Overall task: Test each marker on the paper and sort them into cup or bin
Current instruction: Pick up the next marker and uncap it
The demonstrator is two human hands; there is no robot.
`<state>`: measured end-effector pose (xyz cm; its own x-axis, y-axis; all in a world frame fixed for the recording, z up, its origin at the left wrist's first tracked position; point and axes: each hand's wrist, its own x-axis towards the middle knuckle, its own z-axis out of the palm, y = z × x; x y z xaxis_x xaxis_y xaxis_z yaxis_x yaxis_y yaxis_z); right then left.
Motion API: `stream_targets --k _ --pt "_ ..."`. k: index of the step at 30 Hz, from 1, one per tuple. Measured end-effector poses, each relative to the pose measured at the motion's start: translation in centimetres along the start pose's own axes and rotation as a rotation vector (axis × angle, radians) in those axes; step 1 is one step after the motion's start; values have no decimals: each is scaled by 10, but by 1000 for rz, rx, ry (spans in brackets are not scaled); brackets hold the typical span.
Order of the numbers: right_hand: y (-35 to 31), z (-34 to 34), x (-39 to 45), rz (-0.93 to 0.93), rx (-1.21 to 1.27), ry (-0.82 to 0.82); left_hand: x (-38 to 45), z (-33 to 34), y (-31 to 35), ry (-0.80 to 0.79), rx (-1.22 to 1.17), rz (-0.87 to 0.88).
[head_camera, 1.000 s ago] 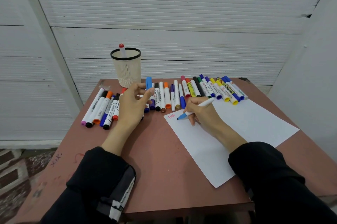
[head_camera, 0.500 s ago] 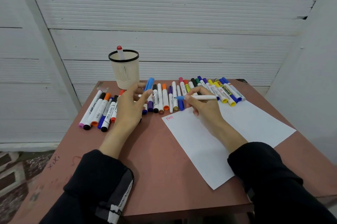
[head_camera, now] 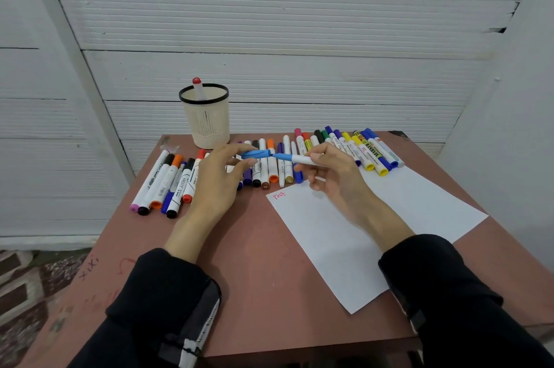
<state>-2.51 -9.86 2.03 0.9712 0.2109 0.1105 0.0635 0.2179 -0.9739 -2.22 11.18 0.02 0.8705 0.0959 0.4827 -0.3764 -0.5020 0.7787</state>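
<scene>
My right hand (head_camera: 332,175) holds a white marker with a blue tip (head_camera: 295,158), lying level above the row of markers, tip pointing left. My left hand (head_camera: 218,175) pinches its blue cap (head_camera: 256,154) just left of the tip; cap and tip almost touch. A white sheet of paper (head_camera: 374,217) lies below the right hand with "Test" in pink (head_camera: 279,195) at its near-left corner. A cream cup with a black rim (head_camera: 205,114) stands at the back and holds one red-capped marker (head_camera: 197,87). No bin is visible.
Several capped markers lie in a row across the back of the reddish table (head_camera: 254,277): one group at the left (head_camera: 168,184), one in the middle (head_camera: 269,163), one at the right (head_camera: 365,148). White walls enclose the table behind and on the right.
The right hand lifted the marker off the paper and turned it level, tip to the left. The left hand brought the blue cap over to meet the tip.
</scene>
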Motion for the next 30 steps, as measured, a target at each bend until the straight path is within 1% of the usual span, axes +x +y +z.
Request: stream_targets --k 3,5,10,15,17,21,25,27,30 --pt "1 -4 1 0 -16 -11 1 -2 2 -12 -18 23" --pt "0 -8 1 -16 -99 5 1 -3 2 -24 -24 44" --pt "4 -10 -1 -145 -529 89 -2 1 2 -172 50 88" --pt "14 -9 4 -364 -884 156 -4 6 9 -123 88 56" --pt "17 -8 6 -423 -943 168 -5 7 12 -97 86 58" --pt "21 -7 8 -461 -1020 185 -7 10 14 -53 83 90" --pt "22 -8 8 -493 -1108 174 -7 11 13 -55 70 84" --pt "22 -7 8 -486 -1095 149 -6 12 13 -57 45 68" --pt "22 -10 10 -424 -1086 46 -3 13 13 -68 47 64"
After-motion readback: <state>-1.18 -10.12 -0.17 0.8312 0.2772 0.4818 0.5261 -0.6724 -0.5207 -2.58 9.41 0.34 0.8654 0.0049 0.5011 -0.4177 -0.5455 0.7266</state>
